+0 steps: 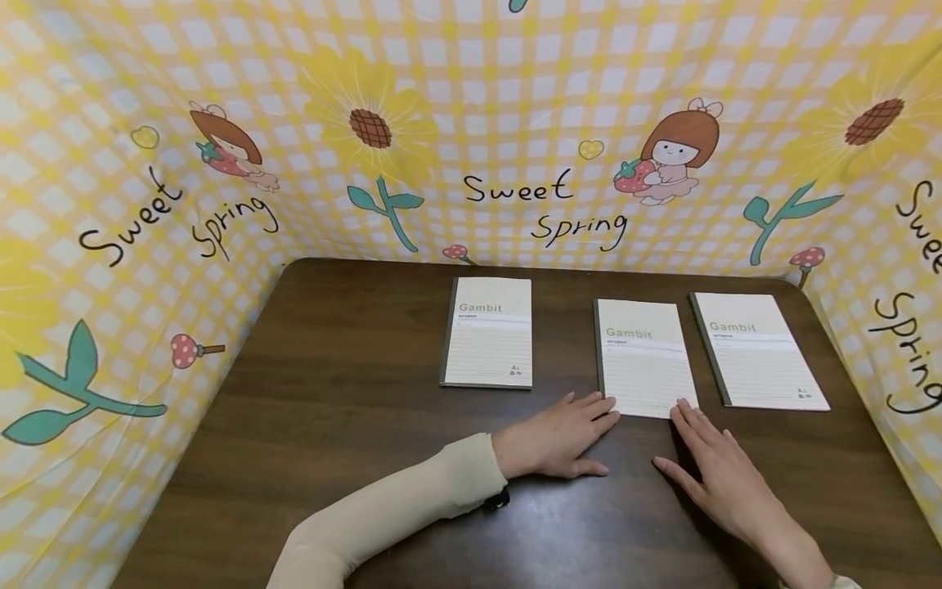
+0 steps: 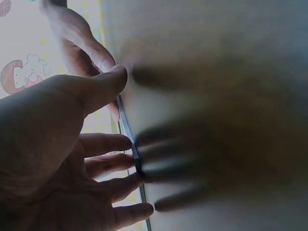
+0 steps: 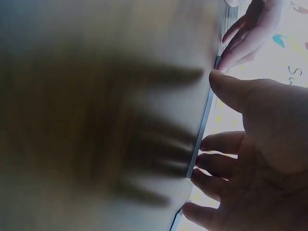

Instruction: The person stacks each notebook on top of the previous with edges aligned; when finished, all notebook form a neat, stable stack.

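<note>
Both hands seem to me to be adjusting the middle Gambit notebook (image 1: 646,360), perhaps squaring it up in the row. It is lying flat on the brown tabletop (image 1: 353,343), cover up, between the left-hand Gambit notebook (image 1: 488,331) and the right-hand Gambit notebook (image 1: 760,350). It is sitting nearer the right-hand one and a little closer to the person than its neighbours are. If lining up is the aim, the next move is calling for a light, even push from both sets of fingertips, without twisting the cover.

The left hand (image 1: 559,435) is reaching in palm down, its fingers stretching toward the notebook's near left corner and touching there, the cream sleeve (image 1: 412,487) trailing behind. The right hand (image 1: 724,474) is slanting in from the other side, its leading fingertips resting at the near right corner. The two thumbs are standing away from the fingers, pointing toward each other across bare wood. Neither hand is gripping anything; the fingers are lying extended, only touching.
</note>
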`<state>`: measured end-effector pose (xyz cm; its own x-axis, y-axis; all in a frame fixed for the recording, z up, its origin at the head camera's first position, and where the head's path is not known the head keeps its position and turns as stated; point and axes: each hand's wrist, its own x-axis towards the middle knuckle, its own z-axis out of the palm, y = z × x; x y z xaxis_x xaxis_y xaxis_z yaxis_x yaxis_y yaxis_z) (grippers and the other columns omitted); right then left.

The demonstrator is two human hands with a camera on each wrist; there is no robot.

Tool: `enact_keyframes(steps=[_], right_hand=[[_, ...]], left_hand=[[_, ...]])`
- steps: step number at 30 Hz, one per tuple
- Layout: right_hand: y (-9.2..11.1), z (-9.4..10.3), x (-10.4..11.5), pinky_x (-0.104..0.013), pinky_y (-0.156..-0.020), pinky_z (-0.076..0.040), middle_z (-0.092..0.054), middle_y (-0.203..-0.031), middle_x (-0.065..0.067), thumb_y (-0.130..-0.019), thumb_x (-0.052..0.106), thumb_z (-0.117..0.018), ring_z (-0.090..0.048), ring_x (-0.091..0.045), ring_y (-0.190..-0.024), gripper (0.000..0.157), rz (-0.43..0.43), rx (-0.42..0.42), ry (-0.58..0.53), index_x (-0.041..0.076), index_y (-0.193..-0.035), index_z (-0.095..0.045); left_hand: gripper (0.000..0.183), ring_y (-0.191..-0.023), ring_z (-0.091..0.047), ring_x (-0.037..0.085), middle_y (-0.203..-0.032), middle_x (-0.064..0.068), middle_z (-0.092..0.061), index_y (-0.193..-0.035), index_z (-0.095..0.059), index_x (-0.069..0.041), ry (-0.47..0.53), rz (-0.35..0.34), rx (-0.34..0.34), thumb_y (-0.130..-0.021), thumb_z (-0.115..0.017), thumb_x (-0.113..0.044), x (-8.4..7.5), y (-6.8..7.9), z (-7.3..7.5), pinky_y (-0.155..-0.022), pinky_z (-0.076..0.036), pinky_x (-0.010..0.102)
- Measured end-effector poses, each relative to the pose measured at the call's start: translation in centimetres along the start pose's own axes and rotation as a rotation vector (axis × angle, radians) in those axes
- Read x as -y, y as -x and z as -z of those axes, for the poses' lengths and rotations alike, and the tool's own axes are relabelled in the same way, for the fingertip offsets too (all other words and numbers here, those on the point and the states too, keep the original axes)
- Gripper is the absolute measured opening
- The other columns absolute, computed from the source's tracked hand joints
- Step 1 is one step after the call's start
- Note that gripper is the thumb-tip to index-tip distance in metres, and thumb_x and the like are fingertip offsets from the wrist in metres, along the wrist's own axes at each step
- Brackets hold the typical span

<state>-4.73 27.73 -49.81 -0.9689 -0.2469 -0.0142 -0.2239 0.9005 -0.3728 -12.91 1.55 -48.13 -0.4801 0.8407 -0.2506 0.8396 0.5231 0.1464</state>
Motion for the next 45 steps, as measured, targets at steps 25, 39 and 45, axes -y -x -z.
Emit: enact_keyframes(steps=[25,39,45], right_hand=[[0.3,-0.7,2.0,-0.071,-0.097,-0.047,-0.054,-0.148,-0.029,-0.092,0.030,-0.081,-0.052,-0.054,-0.131,0.059,0.053,-0.164,-0.099,-0.001,-0.139,-0.062],[-1.3,1.4,0.1,-0.006,-0.076,-0.051,-0.044,-0.155,-0.035,-0.104,0.025,-0.066,-0.061,0.017,-0.100,0.074,-0.414,-0.108,-0.706,-0.008,-0.159,-0.030],[-1.7,1.4,-1.3,-0.012,-0.084,-0.057,-0.064,-0.130,0.001,-0.105,0.010,-0.061,-0.065,0.014,-0.098,0.079,-0.424,-0.064,-1.111,-0.014,-0.161,-0.011]], left_hand=[[0.065,-0.153,-0.042,0.025,-0.167,0.014,-0.035,-0.160,-0.042,-0.016,0.253,-0.018,-0.151,-0.107,-0.052,-0.052,0.9,2.0,-0.8,-0.125,-0.038,0.036],[0.060,-0.132,-0.064,0.034,-0.156,0.018,-0.054,-0.155,-0.048,-0.011,1.157,0.424,-0.443,-0.102,-0.067,-0.033,0.5,0.8,-0.3,-0.108,-0.054,0.040],[0.060,-0.141,-0.055,0.037,-0.155,0.020,-0.054,-0.155,-0.047,-0.010,1.323,0.467,-0.455,-0.102,-0.067,-0.031,0.2,0.5,0.0,-0.116,-0.047,0.048]])
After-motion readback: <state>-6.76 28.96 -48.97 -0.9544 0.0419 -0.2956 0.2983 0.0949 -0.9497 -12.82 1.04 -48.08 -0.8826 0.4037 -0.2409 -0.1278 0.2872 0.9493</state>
